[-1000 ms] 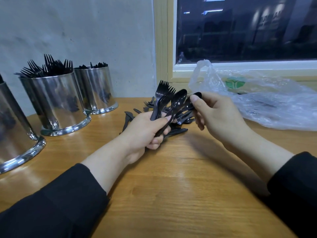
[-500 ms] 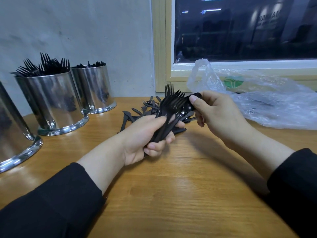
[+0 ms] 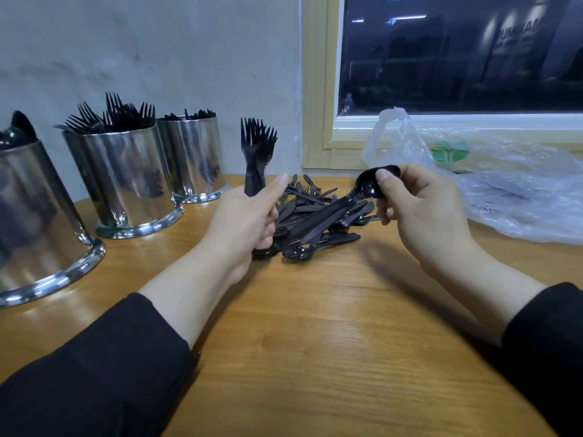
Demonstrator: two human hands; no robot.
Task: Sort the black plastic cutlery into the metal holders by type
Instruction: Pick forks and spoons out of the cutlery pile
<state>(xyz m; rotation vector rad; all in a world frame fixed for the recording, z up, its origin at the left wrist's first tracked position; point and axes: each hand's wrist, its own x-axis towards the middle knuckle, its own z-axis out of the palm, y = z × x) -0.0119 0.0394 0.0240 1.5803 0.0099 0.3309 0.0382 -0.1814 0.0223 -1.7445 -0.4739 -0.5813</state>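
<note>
Wooden tabletop [image 3: 315, 342], warm and glossy, runs up to a grey wall and a pale-framed dark window [image 3: 457, 58]. At its middle lies a loose heap of black plastic cutlery [image 3: 315, 216], knives, spoons and forks tangled together. The left hand [image 3: 246, 222] is curled round the handles of a small bunch of black plastic forks [image 3: 257, 146], holding them upright with the tines fanned above the thumb, just left of the heap. The right hand [image 3: 419, 212] pinches the bowl end of a black plastic spoon [image 3: 369, 186] between thumb and bent fingers; its handle slants down toward the heap, and I cannot quite tell whether the tip rests on the other pieces or hangs just above them.

Along the wall to the left stand three shiny round metal holders. The far metal holder [image 3: 192, 159] shows only short black ends over its rim, probably knives, though they are too small to be sure. The middle metal holder [image 3: 126, 178] bristles with black forks, tines up. The near metal holder [image 3: 38, 222], partly cut off at the edge, has rounded black spoon bowls poking out. To the right, under the window, a crumpled clear plastic bag [image 3: 504, 190] with a green print lies on the table, well apart from the holders. Black sleeves [image 3: 94, 373] cover both forearms.
</note>
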